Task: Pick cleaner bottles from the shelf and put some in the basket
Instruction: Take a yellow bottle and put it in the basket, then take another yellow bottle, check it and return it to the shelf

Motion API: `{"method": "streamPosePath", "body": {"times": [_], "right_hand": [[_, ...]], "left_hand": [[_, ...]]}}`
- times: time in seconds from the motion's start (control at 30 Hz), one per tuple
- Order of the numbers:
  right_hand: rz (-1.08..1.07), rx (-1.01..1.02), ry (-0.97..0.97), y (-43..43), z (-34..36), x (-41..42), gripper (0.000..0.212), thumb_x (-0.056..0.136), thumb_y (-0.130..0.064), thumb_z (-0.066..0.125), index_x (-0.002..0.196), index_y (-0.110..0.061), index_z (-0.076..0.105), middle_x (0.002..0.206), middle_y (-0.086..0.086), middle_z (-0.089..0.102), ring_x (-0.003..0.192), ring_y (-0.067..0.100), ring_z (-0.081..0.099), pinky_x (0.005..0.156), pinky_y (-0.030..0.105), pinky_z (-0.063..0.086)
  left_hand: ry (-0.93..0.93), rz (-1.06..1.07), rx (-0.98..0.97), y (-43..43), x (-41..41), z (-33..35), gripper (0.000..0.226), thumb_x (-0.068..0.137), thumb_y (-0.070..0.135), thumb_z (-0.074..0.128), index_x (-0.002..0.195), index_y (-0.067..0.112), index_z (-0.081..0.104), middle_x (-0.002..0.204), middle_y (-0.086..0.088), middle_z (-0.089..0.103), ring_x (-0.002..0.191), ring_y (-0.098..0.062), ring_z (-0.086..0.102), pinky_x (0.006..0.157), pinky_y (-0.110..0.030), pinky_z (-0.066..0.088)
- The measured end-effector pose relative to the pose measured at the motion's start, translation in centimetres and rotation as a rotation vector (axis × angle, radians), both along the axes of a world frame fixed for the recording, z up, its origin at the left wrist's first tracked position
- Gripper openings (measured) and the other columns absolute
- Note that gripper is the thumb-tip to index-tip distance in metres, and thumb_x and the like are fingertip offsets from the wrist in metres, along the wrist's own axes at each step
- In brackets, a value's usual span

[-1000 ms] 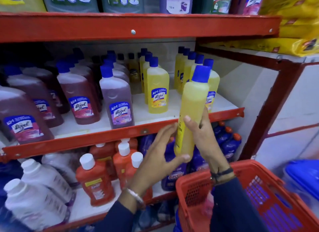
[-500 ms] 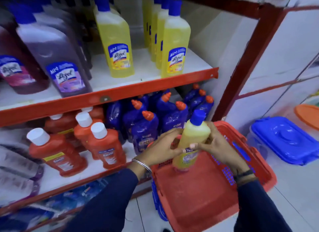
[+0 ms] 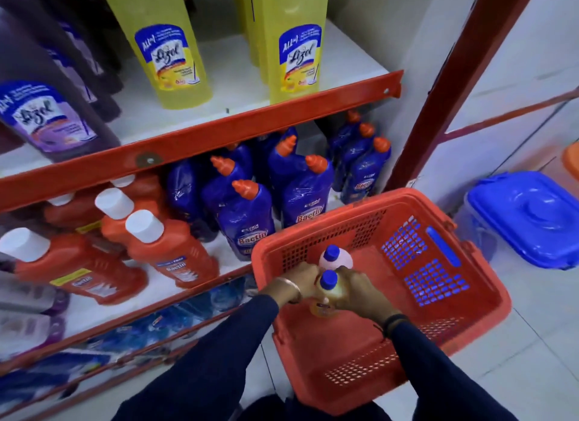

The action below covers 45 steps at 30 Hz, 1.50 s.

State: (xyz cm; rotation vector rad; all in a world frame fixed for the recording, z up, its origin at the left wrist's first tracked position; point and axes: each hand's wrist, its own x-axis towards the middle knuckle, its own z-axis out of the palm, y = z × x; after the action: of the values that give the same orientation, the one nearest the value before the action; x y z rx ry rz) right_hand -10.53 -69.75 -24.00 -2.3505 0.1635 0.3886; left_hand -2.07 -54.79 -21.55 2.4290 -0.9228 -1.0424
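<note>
Hands both wrapped around the yellow bottle (image 3: 326,298), left hand (image 3: 302,279) and right hand (image 3: 357,290) closed on its shoulders inside the red basket (image 3: 438,336) beside the pink bottle (image 3: 338,259), so seat its base flat before you let go.

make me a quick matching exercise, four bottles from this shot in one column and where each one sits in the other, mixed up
Column one:
1. yellow bottle held in both hands
2. pink bottle with blue cap
3. orange bottles with white caps
4. purple Lizol bottle

Column two:
A. lower shelf, left of the blue Bactin bottles
B. upper shelf, left of the yellow Lizol bottles
C. inside the red basket, gripped by the left hand and right hand
D. inside the basket, free of the hands, just beyond the held bottle

Pairs: 1-C, 2-D, 3-A, 4-B
</note>
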Motion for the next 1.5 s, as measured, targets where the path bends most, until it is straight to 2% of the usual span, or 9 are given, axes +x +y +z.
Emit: {"method": "streamPosePath", "body": {"times": [0.2, 0.37, 0.5, 0.73, 0.93, 1.13, 1.3, 1.4, 1.5], "right_hand": [[0.002, 0.024, 0.024, 1.3, -2.0, 0.0, 0.052, 0.064, -0.031, 0.084, 0.104, -0.011, 0.057, 0.096, 0.003, 0.069, 0.083, 0.013, 0.061, 0.062, 0.012, 0.033], [0.01, -0.042, 0.066, 0.9, -2.0, -0.1, 0.051, 0.068, -0.037, 0.08, 0.104, -0.009, 0.057, 0.103, 0.011, 0.07, 0.094, 0.029, 0.066, 0.069, 0.025, 0.038], [0.06, -0.081, 0.128, 0.1, -1.3, 0.0, 0.042, 0.071, -0.024, 0.077, 0.105, -0.008, 0.059, 0.111, 0.013, 0.069, 0.103, 0.028, 0.064, 0.066, 0.017, 0.032], [0.0, -0.015, 0.066, -0.8, 3.9, 0.2, 0.052, 0.073, -0.005, 0.077, 0.121, -0.004, 0.057, 0.116, 0.016, 0.066, 0.095, 0.025, 0.064, 0.084, 0.028, 0.049], [-0.087, 0.214, -0.389, 1.1, 15.3, 3.7, 0.028, 0.079, -0.007, 0.073, 0.101, -0.021, 0.063, 0.091, 0.001, 0.073, 0.075, 0.017, 0.069, 0.067, 0.018, 0.052], [-0.184, 0.412, -0.899, 4.3, 25.3, 10.1, 0.022, 0.084, -0.016, 0.068, 0.104, -0.024, 0.062, 0.099, -0.004, 0.071, 0.089, 0.003, 0.066, 0.075, 0.016, 0.052], [-0.426, 0.19, -1.094, 6.5, 27.9, 16.9, 0.072, 0.078, -0.027, 0.075, 0.135, -0.005, 0.036, 0.134, 0.015, 0.046, 0.126, 0.025, 0.042, 0.107, 0.037, 0.034], [-0.54, 0.0, -0.968, 7.7, 28.0, 20.3, 0.109, 0.069, -0.048, 0.077, 0.145, -0.002, 0.013, 0.145, 0.021, 0.03, 0.133, 0.035, 0.03, 0.109, 0.046, 0.027], [-0.622, -0.042, -0.927, 8.2, 27.2, 22.3, 0.116, 0.069, -0.047, 0.076, 0.147, -0.002, 0.003, 0.145, 0.024, 0.028, 0.13, 0.041, 0.034, 0.106, 0.05, 0.032]], "left_hand": [[0.003, -0.075, 0.08, -0.2, -0.1, -1.3, 0.035, 0.068, 0.022, 0.079, 0.096, 0.007, 0.064, 0.101, -0.018, 0.069, 0.088, -0.032, 0.063, 0.067, -0.028, 0.041], [0.016, -0.079, 0.065, -0.6, -0.3, -1.7, 0.027, 0.069, 0.014, 0.074, 0.094, 0.011, 0.065, 0.098, -0.014, 0.07, 0.085, -0.03, 0.062, 0.073, -0.035, 0.049], [0.031, -0.083, 0.026, -0.6, -0.3, -1.0, 0.027, 0.071, 0.014, 0.072, 0.096, 0.009, 0.064, 0.098, -0.012, 0.068, 0.088, -0.029, 0.062, 0.079, -0.037, 0.051], [-0.046, 0.186, -0.354, 3.7, 0.7, 6.7, 0.044, 0.082, 0.019, 0.068, 0.123, 0.011, 0.054, 0.123, -0.011, 0.062, 0.104, -0.023, 0.061, 0.086, -0.027, 0.047], [-0.659, 0.303, -0.649, 9.2, 2.6, 16.0, 0.039, 0.085, 0.031, 0.062, 0.116, 0.008, 0.06, 0.119, -0.011, 0.064, 0.112, -0.023, 0.059, 0.099, -0.032, 0.042], [-1.21, 0.479, -0.547, 13.7, 6.4, 20.7, 0.057, 0.088, 0.046, 0.046, 0.133, 0.012, 0.042, 0.146, -0.012, 0.04, 0.139, -0.029, 0.026, 0.112, -0.045, 0.026], [-1.23, 0.556, -0.278, 16.0, 8.6, 18.9, 0.074, 0.085, 0.056, 0.034, 0.146, 0.018, 0.016, 0.157, -0.007, 0.013, 0.144, -0.029, 0.004, 0.113, -0.053, 0.013], [-1.191, 0.573, -0.179, 16.9, 9.3, 17.2, 0.077, 0.083, 0.06, 0.03, 0.146, 0.017, 0.019, 0.156, -0.008, 0.015, 0.143, -0.03, 0.006, 0.111, -0.055, 0.018], [-1.211, 0.535, -0.096, 17.7, 10.0, 15.9, 0.078, 0.081, 0.06, 0.031, 0.144, 0.015, 0.024, 0.154, -0.009, 0.018, 0.141, -0.031, 0.013, 0.107, -0.056, 0.027]]}}
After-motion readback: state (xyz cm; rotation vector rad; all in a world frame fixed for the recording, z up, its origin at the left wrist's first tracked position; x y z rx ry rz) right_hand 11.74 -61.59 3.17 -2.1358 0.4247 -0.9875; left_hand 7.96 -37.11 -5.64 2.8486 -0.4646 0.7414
